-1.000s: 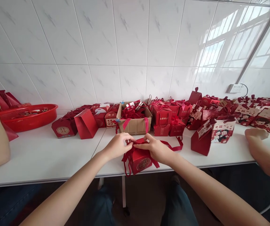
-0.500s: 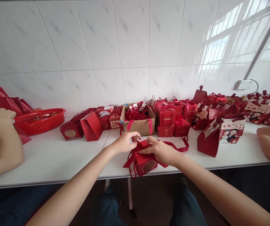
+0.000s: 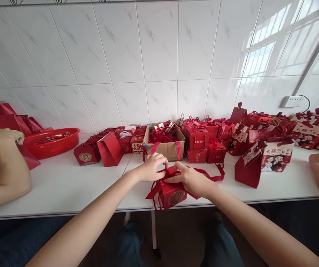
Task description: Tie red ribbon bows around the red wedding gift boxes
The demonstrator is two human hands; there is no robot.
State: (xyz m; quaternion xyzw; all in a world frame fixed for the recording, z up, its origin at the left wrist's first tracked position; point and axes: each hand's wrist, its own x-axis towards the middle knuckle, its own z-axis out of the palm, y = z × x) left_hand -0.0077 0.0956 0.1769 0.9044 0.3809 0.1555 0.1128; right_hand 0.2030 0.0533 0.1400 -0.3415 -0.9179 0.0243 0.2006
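Note:
A small red gift box (image 3: 173, 196) with a round gold emblem stands near the table's front edge. Red ribbon (image 3: 154, 190) crosses its top, and a long loose tail runs off to the right. My left hand (image 3: 154, 167) is at the box's top left, fingers bent and closed on the ribbon. From the right, my right hand (image 3: 191, 180) rests over the top, its thumb and forefinger pinching the ribbon near the middle. The exact spot where the fingertips meet the ribbon is partly hidden. A twisted red cord hangs at the box's left side.
Behind the box stands a cardboard carton (image 3: 165, 151) of red ribbons. Finished-looking red boxes (image 3: 197, 137) are stacked to its right, folded red boxes (image 3: 109, 149) to its left. A red plastic basket (image 3: 53, 148) sits farther left. Co-workers' arms (image 3: 12, 174) show at both sides.
The view has shifted slightly. My left hand's fingers have curled lower toward the ribbon, while my right hand stays almost still. The co-worker's hand at left has turned a little.

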